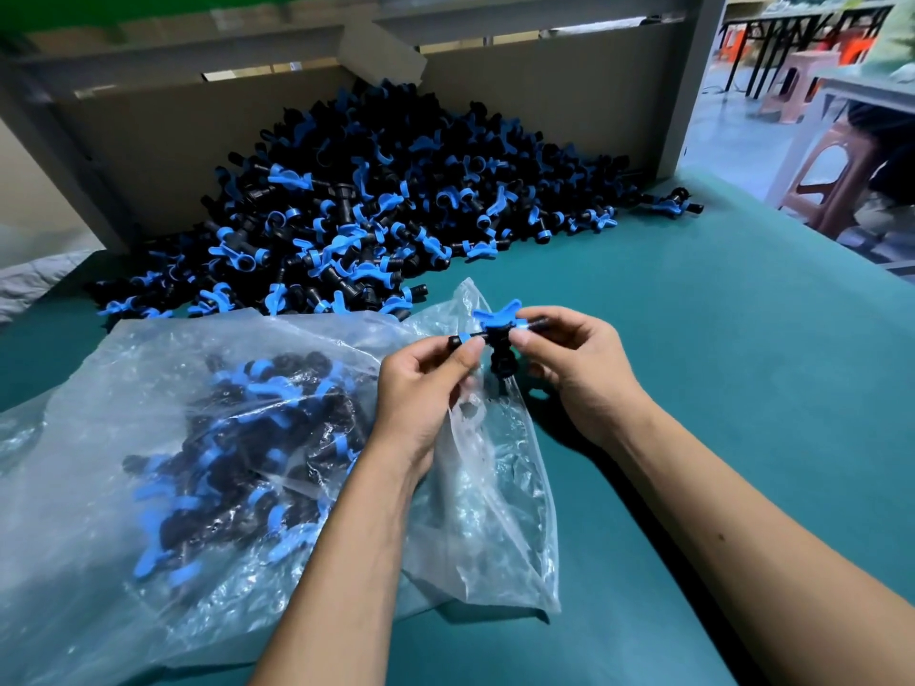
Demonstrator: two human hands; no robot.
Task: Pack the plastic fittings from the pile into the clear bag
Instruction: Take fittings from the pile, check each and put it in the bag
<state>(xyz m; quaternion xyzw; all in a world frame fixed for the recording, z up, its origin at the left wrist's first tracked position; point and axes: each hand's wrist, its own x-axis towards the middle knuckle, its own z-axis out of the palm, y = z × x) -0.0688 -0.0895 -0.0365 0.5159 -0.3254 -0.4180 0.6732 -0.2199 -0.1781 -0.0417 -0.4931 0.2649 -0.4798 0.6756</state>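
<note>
Both hands pinch one black-and-blue tee fitting (496,339) – left hand (426,383) on one end, right hand (574,368) on the other – just above the clear bag (505,512) mouth. Looks like mid-pack, bag part filled, pile (356,200) behind on the green table (718,363) large. Next likely – drop it into the opening.

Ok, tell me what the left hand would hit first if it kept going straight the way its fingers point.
The left hand pinches the fitting, fingers aimed up-right. Straight on, it would probably meet the right hand gripping the other end; depth is unclear.
</note>
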